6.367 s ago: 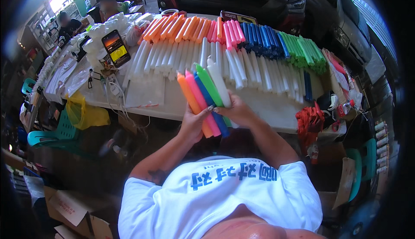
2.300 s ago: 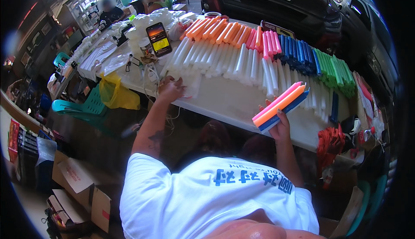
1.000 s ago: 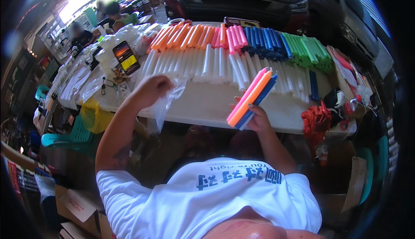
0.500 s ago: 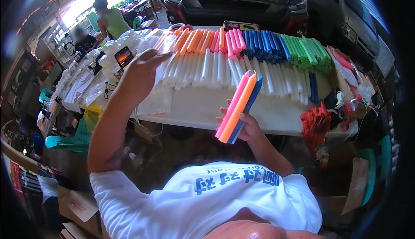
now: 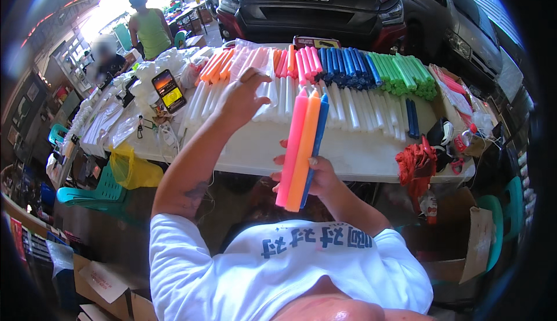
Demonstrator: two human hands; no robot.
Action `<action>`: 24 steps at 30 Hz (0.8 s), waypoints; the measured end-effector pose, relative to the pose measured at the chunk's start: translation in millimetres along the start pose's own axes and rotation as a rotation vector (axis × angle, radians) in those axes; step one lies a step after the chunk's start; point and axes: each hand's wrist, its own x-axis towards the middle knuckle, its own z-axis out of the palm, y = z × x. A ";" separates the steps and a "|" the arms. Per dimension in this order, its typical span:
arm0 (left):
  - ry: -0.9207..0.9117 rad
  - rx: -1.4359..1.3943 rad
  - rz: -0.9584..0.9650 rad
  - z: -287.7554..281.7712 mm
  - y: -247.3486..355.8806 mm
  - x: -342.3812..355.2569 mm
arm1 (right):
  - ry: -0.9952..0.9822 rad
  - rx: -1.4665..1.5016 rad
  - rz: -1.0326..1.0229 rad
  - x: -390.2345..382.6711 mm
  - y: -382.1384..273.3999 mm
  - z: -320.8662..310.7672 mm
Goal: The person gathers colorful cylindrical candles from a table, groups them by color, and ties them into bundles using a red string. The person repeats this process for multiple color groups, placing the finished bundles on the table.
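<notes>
Here, white table (image 5: 354,153) near dark car (image 5: 313,16) — right fingers (image 5: 281,160) round pink, orange, blue candles (image 5: 301,147), left fingers (image 5: 255,77) — grip unclear.

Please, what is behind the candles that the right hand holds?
Behind the held candles are the white tabletop and white candles; the palm of the right hand is mostly covered.

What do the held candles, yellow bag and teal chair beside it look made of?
Held candles: probably wax, smooth, satiny; tapered tips.
Yellow bag: likely thin plastic film, slightly glossy; creased, translucent.
Teal chair: apparently moulded plastic, mild sheen; slotted back.
</notes>
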 end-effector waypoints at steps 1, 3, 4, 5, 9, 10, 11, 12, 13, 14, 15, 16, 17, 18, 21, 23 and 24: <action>0.019 -0.024 0.010 10.7 2.0 1.7 | -0.058 0.026 0.013 2.2 3.0 3.0; -0.066 -0.012 0.022 26.6 4.0 8.7 | -0.108 0.052 0.042 11.3 7.4 6.9; -0.048 -0.057 0.103 34.6 3.8 14.6 | -0.122 0.051 0.067 13.3 10.7 9.1; -0.013 -0.110 0.190 43.0 4.3 17.5 | -0.122 0.055 0.098 14.8 14.4 10.8; 0.055 -0.464 0.279 65.5 6.2 26.7 | -0.226 0.123 0.116 19.1 22.9 11.8; 0.013 -0.524 0.228 66.0 6.4 26.7 | -0.236 0.132 0.091 19.5 23.8 10.7; -0.034 -0.587 0.162 66.3 8.6 22.4 | -0.269 0.155 0.079 19.1 23.2 9.0; -0.079 -0.651 0.091 66.3 12.3 15.4 | -0.281 0.181 0.078 17.7 22.8 6.7; -0.121 -0.710 0.023 64.4 16.0 9.4 | -0.296 0.216 0.079 16.6 21.3 3.7; -0.176 -0.741 -0.066 61.2 19.2 6.5 | -0.302 0.205 0.067 15.1 20.4 0.6; -0.150 -0.770 -0.044 57.8 22.8 3.7 | -0.306 0.209 0.054 12.7 19.3 -2.5; -0.138 -0.777 -0.048 54.3 27.0 0.2 | -0.315 0.214 0.045 9.5 18.4 -5.4; -0.127 -0.785 -0.054 51.0 31.4 -1.8 | -0.291 0.222 0.034 6.0 17.4 -8.3; -0.188 -0.786 -0.125 43.1 32.4 -3.0 | -0.275 0.227 0.028 2.6 15.3 -10.9; -0.232 -0.562 -0.138 24.4 39.8 -5.6 | -0.194 0.172 0.038 -9.2 10.4 -14.2; -0.262 -0.471 -0.097 14.2 46.0 -6.6 | -0.161 0.137 0.049 -16.6 9.8 -12.1; -0.276 -0.454 -0.094 9.0 49.4 -7.1 | -0.141 0.128 0.053 -18.8 9.2 -10.6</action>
